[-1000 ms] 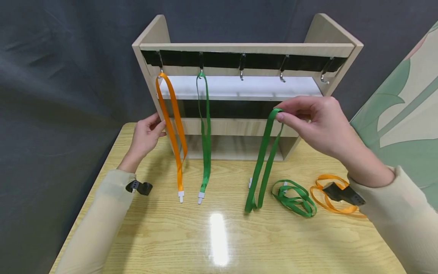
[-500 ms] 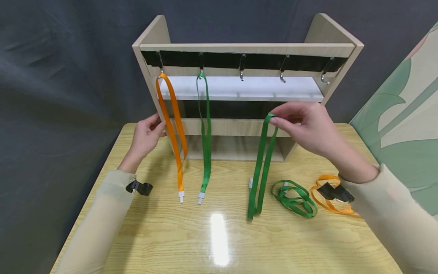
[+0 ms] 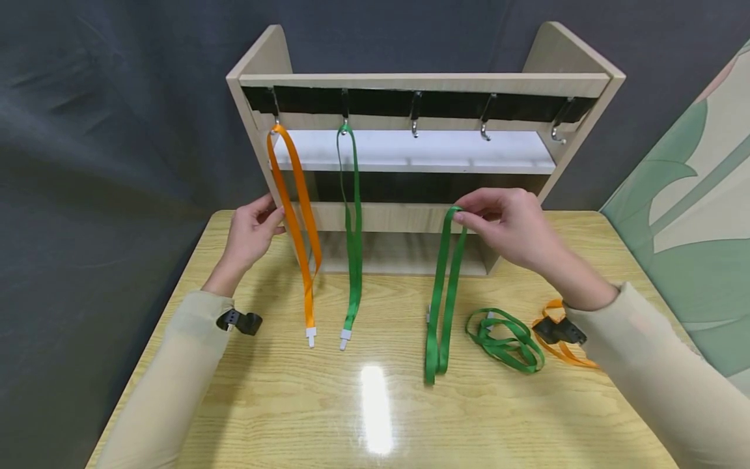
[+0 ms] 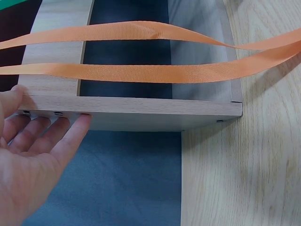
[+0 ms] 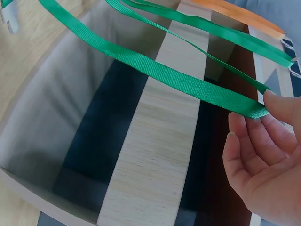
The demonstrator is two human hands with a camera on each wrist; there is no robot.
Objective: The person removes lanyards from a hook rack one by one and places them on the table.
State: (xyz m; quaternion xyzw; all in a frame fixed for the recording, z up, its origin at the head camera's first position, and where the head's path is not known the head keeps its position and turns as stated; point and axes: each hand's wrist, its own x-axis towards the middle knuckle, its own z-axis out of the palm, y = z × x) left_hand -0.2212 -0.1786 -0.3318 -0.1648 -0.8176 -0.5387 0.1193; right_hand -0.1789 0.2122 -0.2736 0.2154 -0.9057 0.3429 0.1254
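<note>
My right hand [image 3: 510, 225] pinches the top of a green lanyard [image 3: 445, 286] between thumb and fingers, in front of the rack's lower part. The lanyard's two strands hang down with its bottom over the table; in the right wrist view the strap [image 5: 160, 70] runs across in front of the shelves. My left hand [image 3: 252, 234] holds the left side of the wooden rack [image 3: 422, 79]. In the left wrist view its thumb is at the front edge and its fingers [image 4: 73, 136] lie against the outer face of the side panel [image 4: 155, 106].
An orange lanyard [image 3: 301, 208] and a green lanyard [image 3: 353, 241] hang on the two leftmost hooks. Further right, metal hooks [image 3: 415, 129] hold nothing. A coiled green lanyard [image 3: 510, 348] and a coiled orange lanyard [image 3: 565, 355], partly behind the right wrist, lie on the table [image 3: 469, 423].
My right hand has moved left and down with the green lanyard, whose bottom is now lower in the head view. The left hand has stayed at the rack's side.
</note>
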